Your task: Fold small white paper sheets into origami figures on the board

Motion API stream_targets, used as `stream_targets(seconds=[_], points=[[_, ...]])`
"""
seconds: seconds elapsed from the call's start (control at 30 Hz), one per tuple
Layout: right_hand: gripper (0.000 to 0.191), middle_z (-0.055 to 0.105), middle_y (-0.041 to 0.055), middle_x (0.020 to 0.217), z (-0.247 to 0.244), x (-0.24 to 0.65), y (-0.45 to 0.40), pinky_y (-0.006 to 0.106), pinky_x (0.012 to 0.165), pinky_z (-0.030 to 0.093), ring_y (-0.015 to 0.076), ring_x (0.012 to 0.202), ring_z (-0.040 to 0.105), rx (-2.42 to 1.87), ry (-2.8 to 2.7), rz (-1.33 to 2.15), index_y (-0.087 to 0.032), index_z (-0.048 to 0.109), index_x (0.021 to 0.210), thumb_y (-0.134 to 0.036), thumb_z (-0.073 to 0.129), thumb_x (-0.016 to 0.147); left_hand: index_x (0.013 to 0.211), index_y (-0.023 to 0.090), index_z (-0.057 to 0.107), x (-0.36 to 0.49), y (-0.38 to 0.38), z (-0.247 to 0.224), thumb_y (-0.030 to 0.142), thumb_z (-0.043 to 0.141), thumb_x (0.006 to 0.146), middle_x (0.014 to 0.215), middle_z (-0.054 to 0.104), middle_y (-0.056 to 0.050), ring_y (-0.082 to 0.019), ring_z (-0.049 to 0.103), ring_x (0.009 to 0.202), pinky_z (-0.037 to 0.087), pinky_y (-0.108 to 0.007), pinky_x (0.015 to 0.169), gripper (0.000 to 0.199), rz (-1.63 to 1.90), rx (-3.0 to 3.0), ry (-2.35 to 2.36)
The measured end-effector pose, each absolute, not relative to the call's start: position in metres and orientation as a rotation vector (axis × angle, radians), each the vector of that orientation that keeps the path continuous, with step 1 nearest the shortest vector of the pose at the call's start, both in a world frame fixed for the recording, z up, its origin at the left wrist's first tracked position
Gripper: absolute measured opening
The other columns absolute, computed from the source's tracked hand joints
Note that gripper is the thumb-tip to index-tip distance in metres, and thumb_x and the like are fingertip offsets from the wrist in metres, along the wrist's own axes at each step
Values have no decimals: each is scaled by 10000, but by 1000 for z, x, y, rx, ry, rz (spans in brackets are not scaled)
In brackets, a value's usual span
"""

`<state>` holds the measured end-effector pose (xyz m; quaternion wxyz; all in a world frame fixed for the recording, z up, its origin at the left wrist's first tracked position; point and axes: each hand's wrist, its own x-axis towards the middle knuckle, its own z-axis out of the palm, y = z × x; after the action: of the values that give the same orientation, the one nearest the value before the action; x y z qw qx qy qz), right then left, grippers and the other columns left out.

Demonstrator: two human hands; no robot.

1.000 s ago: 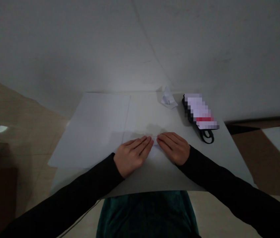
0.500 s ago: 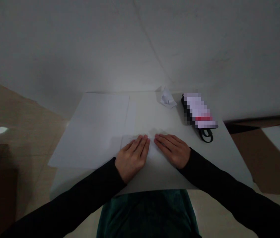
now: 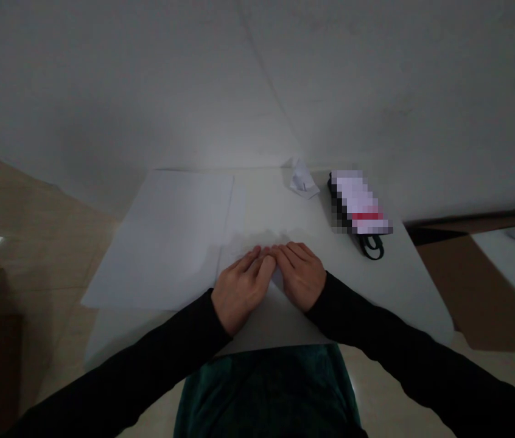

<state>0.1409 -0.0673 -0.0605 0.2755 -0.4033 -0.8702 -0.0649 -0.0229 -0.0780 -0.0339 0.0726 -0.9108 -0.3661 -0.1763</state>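
Observation:
My left hand (image 3: 241, 292) and my right hand (image 3: 302, 275) meet at the middle of the white table (image 3: 362, 292). Their fingers are bent and pressed together at the tips, closed over a small piece of white paper (image 3: 278, 278). Most of that paper is hidden beneath the hands, so its shape cannot be made out. To the left of my left hand lie large white paper sheets (image 3: 161, 243). A small folded paper piece (image 3: 304, 182) stands beyond my hands, near the wall.
At the back right of the table lies a blurred-out object (image 3: 360, 204) with a black edge and a black strap loop (image 3: 371, 247). A pale wall (image 3: 184, 91) rises behind the table. Right of it is a brown surface (image 3: 472, 292).
My right hand has moved left until its fingertips touch my left hand's. The fingers, flatter before, are now more bent. The view has shifted slightly.

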Motion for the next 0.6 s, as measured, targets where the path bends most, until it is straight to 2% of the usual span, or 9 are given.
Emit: stream_targets(seconds=[0.07,0.17,0.33,0.43,0.6], points=[[252,700,111,906,-60,140,-65,343,762,476,209,829,577,-1082,-2339,-119,-79,637,1028,-119,411,925,971,44,572,-23,-77,-32,55,389,903,956,709,-163,-268,649,1063,592,-343,836,196,-540,-2749,-1115],[272,704,117,960,-61,142,-65,338,797,466,208,885,575,-1025,-2352,-120,-73,629,1071,-107,406,920,996,54,564,-23,-78,-32,61,395,900,993,706,-166,-250,660,1043,589,-332,835,195,-521,-2744,-1132],[275,715,99,985,-68,150,-66,320,820,463,194,929,582,-1020,-2321,-224,-96,669,1024,-86,420,908,1072,50,585,-21,-83,-31,90,459,886,1021,711,-171,-234,692,955,601,-297,749,228,-452,-2584,-1266],[271,715,88,960,-71,156,-66,310,824,466,194,911,582,-1072,-2309,-273,-92,678,1027,-71,443,894,1028,22,624,-20,-86,-31,129,471,887,976,714,-205,-257,708,871,602,-315,664,234,-392,-2512,-1359],[283,704,96,861,-70,170,-64,330,709,458,212,804,561,-1165,-2283,-373,-66,691,984,-46,435,865,1011,-83,638,-16,-91,-36,204,463,896,892,699,-281,-299,708,752,575,-348,553,355,-324,-2402,-1445]])
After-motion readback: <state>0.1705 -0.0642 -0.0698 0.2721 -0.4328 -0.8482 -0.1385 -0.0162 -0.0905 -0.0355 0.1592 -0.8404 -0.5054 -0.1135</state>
